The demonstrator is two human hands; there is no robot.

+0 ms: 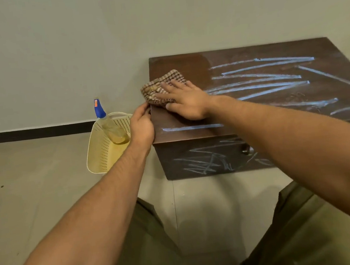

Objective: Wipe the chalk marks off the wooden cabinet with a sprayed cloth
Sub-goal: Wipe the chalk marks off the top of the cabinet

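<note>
Your knees and both forearms fill the bottom of the view; floor tiles between them. Step in hand: wiping the top of the cabinet [191, 135]. Right hand [185, 102] lies flat on the cloth [160, 86], fingers straight and slightly spread, pressing it onto the wood near the left edge. The cloth sits under the fingers and pokes out past the fingertips toward the back-left corner; part overhangs the edge. Left hand [142, 125] grips that left edge, fingers curled round it, just beside the cloth. Back-left corner looks clean and darker. Chalk marks [261, 80] cover the right side of the top, one stroke near the front edge, more scribbles on the front face [205, 163]. Next move, my read: sweep right across the strokes, keep pressure on. Spray bottle [108, 126] stands in the basket [101, 155] on the floor, left of the cabinet.
</note>
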